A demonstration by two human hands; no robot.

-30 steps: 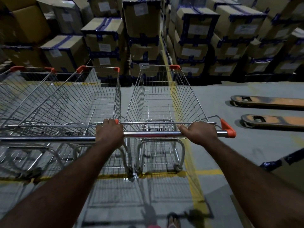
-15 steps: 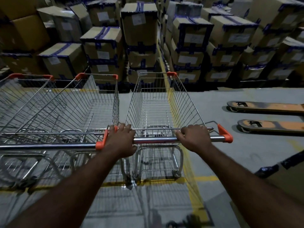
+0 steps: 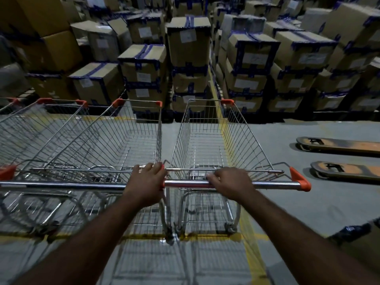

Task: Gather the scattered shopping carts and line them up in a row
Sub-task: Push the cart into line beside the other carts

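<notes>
- Shopping cart [image 3: 207,140] at centre of view, on grey floor [image 3: 308,212], wire basket pointing toward stacked boxes.
- Parked just beside second cart [image 3: 107,140] on its left, basket sides close together, handles roughly level.
- Third cart [image 3: 30,124] farther left, partly cut off by edge of view.
- Left hand [image 3: 147,182] at left end of handle bar [image 3: 273,183], covering most of orange end cap there; fingers [image 3: 151,167] curled forward over bar, gripping it.
- Right hand [image 3: 230,183] near middle of same bar, fingers [image 3: 213,176] wrapped over it in firm grip, tips blurred.
- Orange cap [image 3: 300,179] at bar's right end, uncovered.
- Rear wheels close to yellow floor line [image 3: 253,258].
- Taped cardboard boxes [image 3: 189,48] with white labels, stacked in rows beyond carts.
- Two pallet-jack forks [image 3: 339,146] flat on floor at right, well apart from cart.
</notes>
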